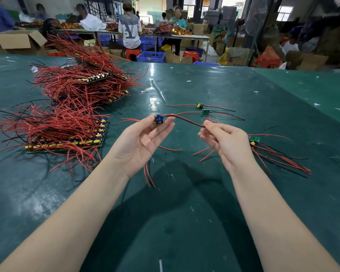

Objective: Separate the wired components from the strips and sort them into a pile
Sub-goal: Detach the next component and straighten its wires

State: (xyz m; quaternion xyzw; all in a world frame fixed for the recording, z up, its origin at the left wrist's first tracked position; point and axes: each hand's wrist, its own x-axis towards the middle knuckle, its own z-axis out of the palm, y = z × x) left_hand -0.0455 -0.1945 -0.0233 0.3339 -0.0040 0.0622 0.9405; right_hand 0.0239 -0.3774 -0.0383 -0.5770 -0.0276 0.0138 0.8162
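My left hand (145, 138) pinches a small wired component (158, 119) with blue and yellow parts between thumb and fingertips, above the green table. Its red and black wires run right to my right hand (224, 140), which pinches them with curled fingers. More red wires hang below both hands. To the right lies a pile of separated components (254, 140) with red and black wires fanning out. Two single components (202, 108) lie farther back. At the left, strips of joined components (71, 141) sit under tangled red wires, with a second stack (94, 79) behind.
The green table mat (185, 193) carries small scraps. Beyond its far edge stand cardboard boxes (18, 41), blue crates (151, 56), red stools and several people working at other tables.
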